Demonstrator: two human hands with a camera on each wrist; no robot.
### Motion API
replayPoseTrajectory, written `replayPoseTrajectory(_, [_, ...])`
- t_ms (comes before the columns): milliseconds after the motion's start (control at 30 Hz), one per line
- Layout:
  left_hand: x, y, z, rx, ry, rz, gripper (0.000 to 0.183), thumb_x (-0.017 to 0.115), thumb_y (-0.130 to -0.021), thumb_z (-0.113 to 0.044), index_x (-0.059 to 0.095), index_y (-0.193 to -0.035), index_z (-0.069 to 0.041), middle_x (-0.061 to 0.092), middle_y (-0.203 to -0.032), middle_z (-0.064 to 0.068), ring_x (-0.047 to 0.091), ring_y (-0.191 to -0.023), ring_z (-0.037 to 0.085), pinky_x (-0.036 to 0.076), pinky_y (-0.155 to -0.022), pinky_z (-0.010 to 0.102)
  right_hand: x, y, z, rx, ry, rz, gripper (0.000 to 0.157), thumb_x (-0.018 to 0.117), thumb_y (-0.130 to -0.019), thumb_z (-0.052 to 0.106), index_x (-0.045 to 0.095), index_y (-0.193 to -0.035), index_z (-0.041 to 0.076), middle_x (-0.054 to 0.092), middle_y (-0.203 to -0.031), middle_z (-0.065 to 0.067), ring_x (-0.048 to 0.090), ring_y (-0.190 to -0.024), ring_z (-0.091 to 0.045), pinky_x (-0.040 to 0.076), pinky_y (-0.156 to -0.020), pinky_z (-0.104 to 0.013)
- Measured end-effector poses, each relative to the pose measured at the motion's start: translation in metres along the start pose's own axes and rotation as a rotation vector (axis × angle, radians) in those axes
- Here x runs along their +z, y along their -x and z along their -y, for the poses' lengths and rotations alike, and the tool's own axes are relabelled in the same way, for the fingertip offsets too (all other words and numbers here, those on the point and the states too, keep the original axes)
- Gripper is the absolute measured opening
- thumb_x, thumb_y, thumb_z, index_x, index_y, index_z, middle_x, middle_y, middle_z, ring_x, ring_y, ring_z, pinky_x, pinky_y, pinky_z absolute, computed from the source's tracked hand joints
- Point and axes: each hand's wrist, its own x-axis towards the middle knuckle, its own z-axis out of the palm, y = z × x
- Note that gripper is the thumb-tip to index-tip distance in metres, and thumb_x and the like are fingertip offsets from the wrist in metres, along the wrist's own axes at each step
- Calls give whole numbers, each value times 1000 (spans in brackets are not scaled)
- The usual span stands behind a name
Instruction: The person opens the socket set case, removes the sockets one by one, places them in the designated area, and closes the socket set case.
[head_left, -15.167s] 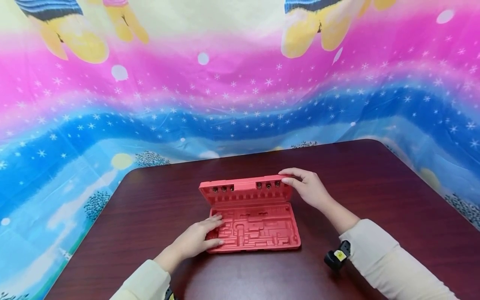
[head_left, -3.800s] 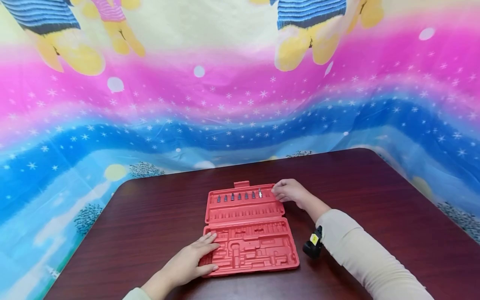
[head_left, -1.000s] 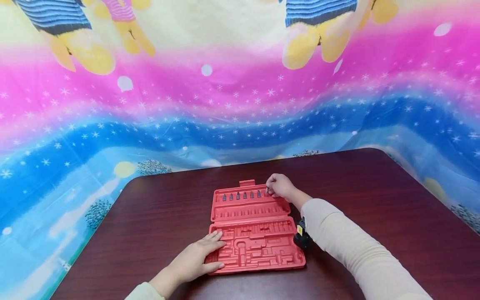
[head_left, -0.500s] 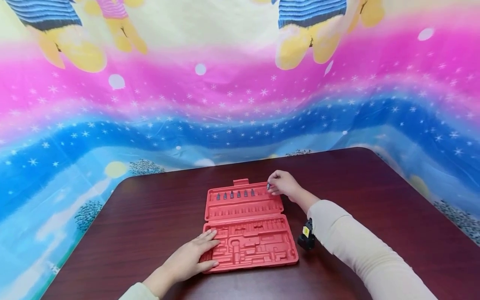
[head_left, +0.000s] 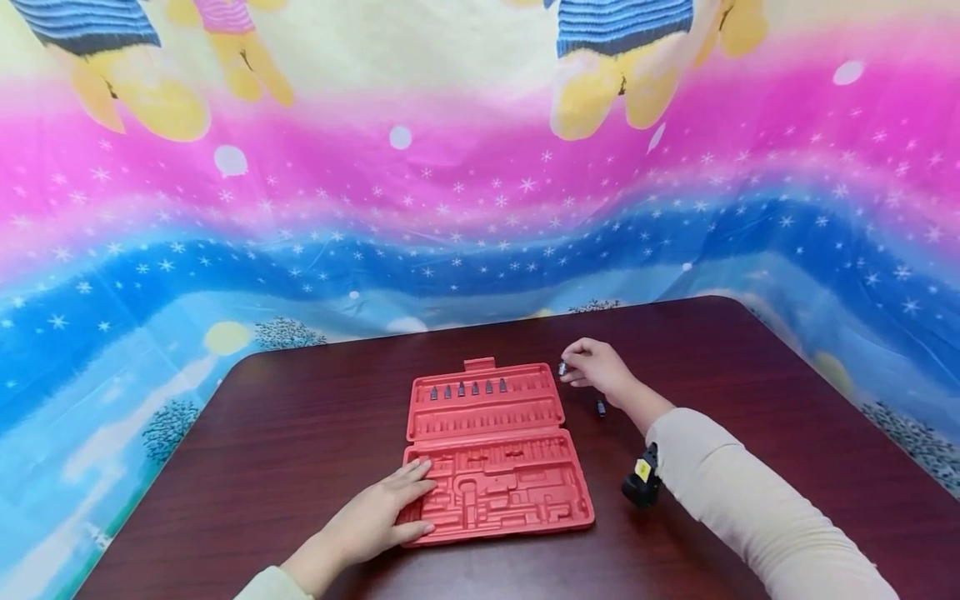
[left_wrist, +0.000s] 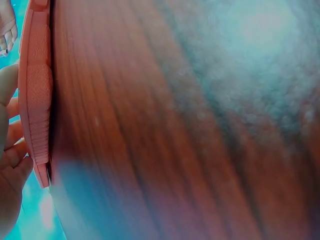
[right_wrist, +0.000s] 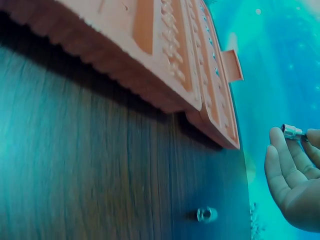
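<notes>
Holding a small metal socket (right_wrist: pixel 291 132) pinched in the right hand (head_left: pixel 600 369), just right of the red box (head_left: pixel 517 500). Probably best to lower gently onto the table (head_left: pixel 300 433) near the other socket (head_left: pixel 601 408), without rolling either. Steady the box's left end under the left hand (head_left: pixel 378 515), laid on with relaxed fingers.

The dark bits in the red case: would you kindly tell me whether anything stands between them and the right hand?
Only the low right rim of the red case stands between the right hand and the dark bits; nothing visible covers them. The hand does pinch a small silver piece, though.
</notes>
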Motion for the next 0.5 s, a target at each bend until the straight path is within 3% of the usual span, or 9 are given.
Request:
replayPoseTrajectory(167, [0,1,0,-5,3,-4,53,54,-80,-45,55,-116,-6,40,-130,11,32,-121,24,32,-93,40,-14,5,-3,-13,31,-7,26,43,-91,12,46,-106,-8,58,-85,-12,60,-76,-21,46,-75,-39])
replayPoseTrajectory(367, [0,1,1,-13,0,4,55,53,-80,-48,55,-116,-7,39,-131,10,31,-122,23,32,-92,40,-27,11,-7,-21,73,-26,26,44,-91,15,48,-104,-7,56,-85,-12,55,-86,-33,47,-74,-36])
replayPoseTrajectory(500, [1,0,1,-9,0,-1,54,54,-79,-47,55,-116,-7,39,-131,10,32,-122,23,33,-92,40,-33,15,-11,-17,96,-26,28,44,-91,15,47,-106,-9,56,-86,-12,54,-86,-33,47,-74,-35])
